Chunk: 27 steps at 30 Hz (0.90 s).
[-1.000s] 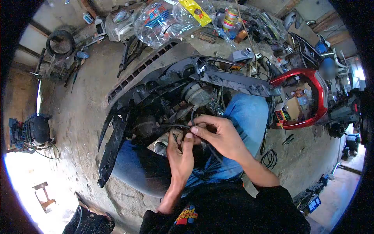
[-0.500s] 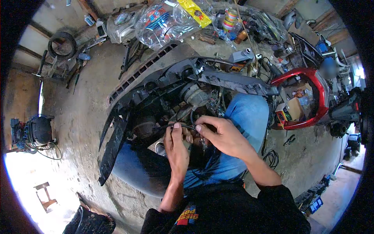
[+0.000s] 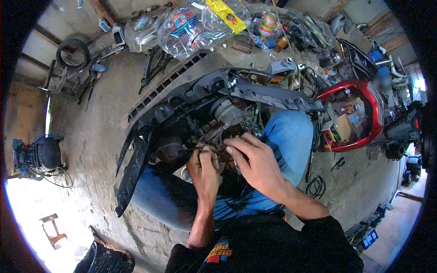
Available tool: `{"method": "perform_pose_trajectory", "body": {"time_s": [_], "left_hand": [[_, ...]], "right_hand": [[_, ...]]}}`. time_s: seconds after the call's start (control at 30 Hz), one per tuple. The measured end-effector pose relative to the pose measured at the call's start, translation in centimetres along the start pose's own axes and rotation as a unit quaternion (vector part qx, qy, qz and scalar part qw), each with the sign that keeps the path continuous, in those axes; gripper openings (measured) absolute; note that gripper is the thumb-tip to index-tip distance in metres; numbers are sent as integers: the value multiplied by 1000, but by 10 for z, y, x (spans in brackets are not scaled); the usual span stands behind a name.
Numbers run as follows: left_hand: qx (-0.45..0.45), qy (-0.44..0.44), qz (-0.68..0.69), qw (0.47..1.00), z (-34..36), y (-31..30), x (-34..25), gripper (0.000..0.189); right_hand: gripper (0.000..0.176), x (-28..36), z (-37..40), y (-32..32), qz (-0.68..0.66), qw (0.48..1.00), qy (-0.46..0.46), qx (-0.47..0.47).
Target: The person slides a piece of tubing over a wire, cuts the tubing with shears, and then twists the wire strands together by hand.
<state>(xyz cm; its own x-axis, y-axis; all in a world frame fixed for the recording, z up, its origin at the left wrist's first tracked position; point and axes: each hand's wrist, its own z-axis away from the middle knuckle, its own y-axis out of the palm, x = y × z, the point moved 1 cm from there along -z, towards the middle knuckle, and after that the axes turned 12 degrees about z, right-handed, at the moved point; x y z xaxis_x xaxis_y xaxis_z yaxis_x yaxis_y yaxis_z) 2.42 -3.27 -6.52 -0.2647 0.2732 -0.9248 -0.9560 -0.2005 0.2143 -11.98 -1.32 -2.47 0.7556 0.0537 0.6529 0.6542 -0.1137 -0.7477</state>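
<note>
Fingertips of the left hand (image 3: 205, 169) and right hand (image 3: 256, 163) pinch a thin black cable (image 3: 193, 149) at frame centre. Above sits a round lamp housing (image 3: 228, 112); rightward, a red plastic frame (image 3: 378, 111).

Before me lies the fairing (image 3: 273, 96), the bag (image 3: 186, 41) behind it, the tyre (image 3: 86, 54) far left; right of my knee (image 3: 292, 132) sits the frame (image 3: 378, 116), a box (image 3: 343, 128) in it, pliers (image 3: 338, 163) and cable (image 3: 316, 192) nearer me

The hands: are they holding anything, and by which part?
The left hand pinches a cable; whether at its end is unclear. What, if anything, the right hand pinches is too small to tell.
</note>
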Motion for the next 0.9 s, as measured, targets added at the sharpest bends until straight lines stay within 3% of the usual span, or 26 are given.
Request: {"method": "perform_pose_trajectory", "body": {"time_s": [0.2, 0.4, 0.5, 0.6, 0.7, 0.8, 0.9], "left_hand": [[35, -34, 67, 997, -1, -1, 5, 30], [52, -39, 12, 998, 0, -5, 2, 36], [70, -12, -7, 997, 0, -9, 10, 38], [80, 75, -124, 986, 3, -6, 5, 38], [89, 61, -119, 987, 5, -5, 13, 34], [123, -39, -111, 985, 4, -10, 6, 35], [155, 25, -74, 985, 2, -10, 10, 35]], "right_hand": [[18, 5, 0, 22, -65, 997, 38, -6], [23, 7, -2, 17, -61, 998, 24, 10], [30, 5, 0, 16, -58, 998, 10, 30], [36, 3, 1, 16, -51, 998, 13, 43], [40, 2, 3, 17, -39, 998, 13, 53], [45, 5, 6, 14, 14, 994, 35, 104], [53, 14, 7, 9, 84, 984, 42, 152]]}}
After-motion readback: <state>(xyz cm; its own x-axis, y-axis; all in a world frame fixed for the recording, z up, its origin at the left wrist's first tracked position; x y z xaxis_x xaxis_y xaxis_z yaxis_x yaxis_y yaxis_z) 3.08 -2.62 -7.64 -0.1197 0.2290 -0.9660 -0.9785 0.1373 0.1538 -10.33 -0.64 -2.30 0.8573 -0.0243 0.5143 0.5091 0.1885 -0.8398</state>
